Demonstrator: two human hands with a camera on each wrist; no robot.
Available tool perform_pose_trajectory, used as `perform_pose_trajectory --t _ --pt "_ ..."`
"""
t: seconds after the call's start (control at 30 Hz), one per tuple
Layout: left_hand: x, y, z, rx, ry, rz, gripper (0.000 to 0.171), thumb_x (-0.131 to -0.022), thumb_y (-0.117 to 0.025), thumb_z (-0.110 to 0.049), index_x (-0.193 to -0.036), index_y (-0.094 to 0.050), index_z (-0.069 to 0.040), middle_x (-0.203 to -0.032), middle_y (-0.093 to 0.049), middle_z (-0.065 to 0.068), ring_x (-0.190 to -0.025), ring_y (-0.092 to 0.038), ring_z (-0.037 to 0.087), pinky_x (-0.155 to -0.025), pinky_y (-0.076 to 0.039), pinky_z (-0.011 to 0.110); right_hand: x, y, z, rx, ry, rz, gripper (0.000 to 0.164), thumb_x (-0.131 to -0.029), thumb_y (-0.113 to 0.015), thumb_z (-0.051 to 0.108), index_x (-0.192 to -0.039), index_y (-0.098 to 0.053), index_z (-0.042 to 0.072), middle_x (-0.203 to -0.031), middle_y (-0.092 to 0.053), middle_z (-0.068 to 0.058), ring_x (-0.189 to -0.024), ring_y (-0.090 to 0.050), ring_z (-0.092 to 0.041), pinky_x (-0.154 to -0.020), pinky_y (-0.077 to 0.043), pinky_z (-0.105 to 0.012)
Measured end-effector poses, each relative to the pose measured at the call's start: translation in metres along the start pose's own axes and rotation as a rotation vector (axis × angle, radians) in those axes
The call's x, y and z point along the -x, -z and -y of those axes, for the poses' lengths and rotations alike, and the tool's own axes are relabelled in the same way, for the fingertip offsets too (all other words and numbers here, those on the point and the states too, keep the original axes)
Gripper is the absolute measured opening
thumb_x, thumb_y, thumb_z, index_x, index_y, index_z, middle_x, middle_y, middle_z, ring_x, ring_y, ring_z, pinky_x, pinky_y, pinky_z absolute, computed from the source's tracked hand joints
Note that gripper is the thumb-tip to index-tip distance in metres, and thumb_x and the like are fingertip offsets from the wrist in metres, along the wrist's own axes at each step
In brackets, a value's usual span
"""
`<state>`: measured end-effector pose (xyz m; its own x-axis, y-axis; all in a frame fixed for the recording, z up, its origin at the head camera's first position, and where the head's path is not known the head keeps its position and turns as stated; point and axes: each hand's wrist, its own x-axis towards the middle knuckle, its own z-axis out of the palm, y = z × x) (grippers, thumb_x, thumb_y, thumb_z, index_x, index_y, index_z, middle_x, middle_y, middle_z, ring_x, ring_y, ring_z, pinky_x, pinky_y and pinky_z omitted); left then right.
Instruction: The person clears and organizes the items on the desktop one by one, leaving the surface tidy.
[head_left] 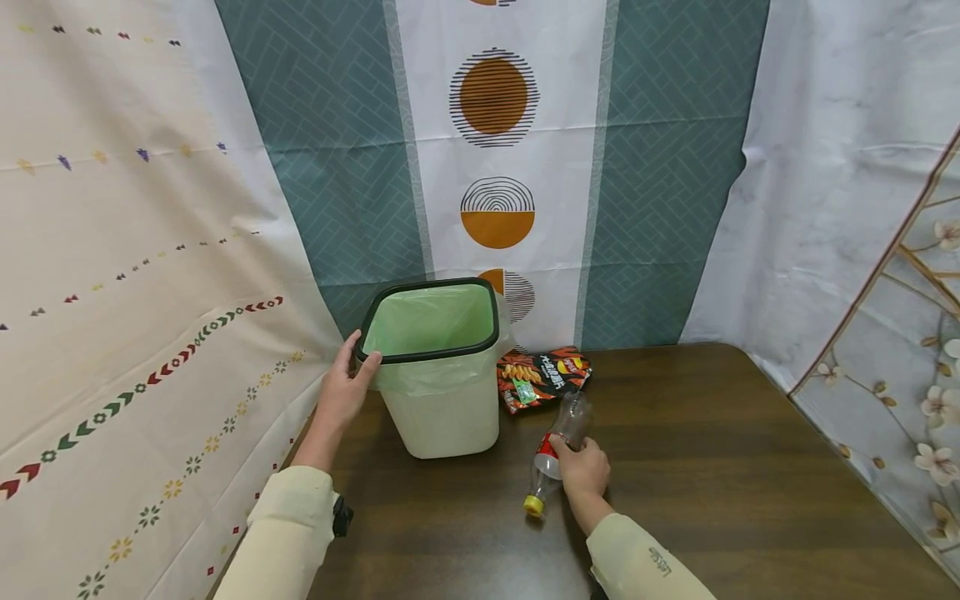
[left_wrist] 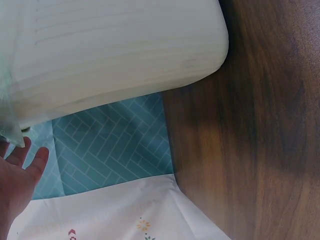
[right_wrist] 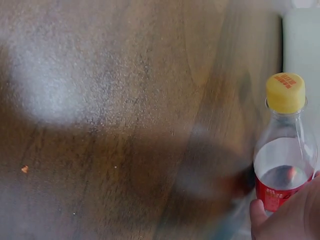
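Note:
A pale trash bin (head_left: 438, 417) with a dark rim and a translucent green liner (head_left: 431, 321) stands upright on the table. My left hand (head_left: 348, 383) is at its near left rim corner, thumb and fingers spread and touching the rim. In the left wrist view, that hand's fingers (left_wrist: 37, 162) show beside the liner's edge. My right hand (head_left: 585, 471) grips a clear plastic bottle (head_left: 570, 421) around its red label. The bottle leans with its yellow cap (head_left: 533, 505) toward me. No liquid shows in its upper part in the right wrist view.
A black and red chip bag (head_left: 543, 375) lies behind the bottle, right of the bin. The brown wooden table (head_left: 705, 467) stretches right. Patterned cloths (head_left: 667, 208) hang along the back and both sides. An orange crumb (right_wrist: 24, 169) lies on the tabletop.

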<state>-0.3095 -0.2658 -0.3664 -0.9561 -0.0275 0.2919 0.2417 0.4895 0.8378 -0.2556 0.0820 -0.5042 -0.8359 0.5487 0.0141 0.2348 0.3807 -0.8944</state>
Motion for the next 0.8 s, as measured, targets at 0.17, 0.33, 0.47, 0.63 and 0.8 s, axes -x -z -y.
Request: perform_pose_trajectory --t 0.17,0.33,0.47,0.63,0.8 --pt "0.0001 -0.0002 0.0000 0.003 -0.002 0.009 0.075 -0.100 -0.050 -0.052 -0.161 -0.018 -0.021 -0.162 -0.020 0.014 -0.147 -0.022 0.029 -0.115 -0.026 0.050 0.0029 0.0003 -0.0003 0.010 -0.004 0.004 0.047 -0.083 -0.075 0.036 -0.096 -0.065 -0.008 -0.095 -0.067 -0.028 -0.091 -0.059 -0.047 -0.079 -0.044 -0.056" --pt "0.0005 -0.0001 -0.0002 0.004 -0.005 0.011 0.076 -0.100 -0.050 -0.052 -0.161 -0.018 -0.020 -0.163 -0.018 0.013 -0.148 -0.020 0.028 -0.115 -0.024 0.050 0.0037 0.0005 -0.0013 0.012 -0.032 0.034 0.052 -0.085 -0.074 0.039 -0.104 -0.066 -0.009 -0.102 -0.067 -0.029 -0.095 -0.059 -0.047 -0.082 -0.045 -0.056" --pt "0.0006 -0.0003 -0.0008 0.006 -0.008 0.006 0.075 -0.100 -0.051 -0.051 -0.161 -0.018 -0.020 -0.162 -0.019 0.013 -0.148 -0.021 0.028 -0.115 -0.025 0.049 0.0035 0.0013 -0.0019 0.020 -0.052 0.063 0.055 -0.088 -0.071 0.041 -0.113 -0.066 -0.009 -0.109 -0.066 -0.029 -0.101 -0.058 -0.048 -0.086 -0.044 -0.057" --pt "-0.0003 -0.0006 -0.0004 0.004 -0.008 -0.002 0.074 -0.100 -0.051 -0.051 -0.160 -0.019 -0.021 -0.162 -0.021 0.014 -0.147 -0.023 0.028 -0.115 -0.026 0.049 0.0051 0.0028 -0.0014 0.023 -0.061 0.082 0.056 -0.089 -0.069 0.041 -0.116 -0.065 -0.008 -0.111 -0.065 -0.029 -0.103 -0.057 -0.049 -0.087 -0.044 -0.057" --pt "-0.0005 -0.0007 0.0000 0.008 -0.010 -0.002 0.074 -0.100 -0.051 -0.050 -0.160 -0.020 -0.020 -0.161 -0.021 0.015 -0.147 -0.023 0.028 -0.115 -0.026 0.049 0.0069 0.0044 -0.0004 0.016 -0.067 0.083 0.056 -0.090 -0.068 0.040 -0.117 -0.065 -0.008 -0.113 -0.065 -0.029 -0.104 -0.057 -0.050 -0.088 -0.044 -0.058"
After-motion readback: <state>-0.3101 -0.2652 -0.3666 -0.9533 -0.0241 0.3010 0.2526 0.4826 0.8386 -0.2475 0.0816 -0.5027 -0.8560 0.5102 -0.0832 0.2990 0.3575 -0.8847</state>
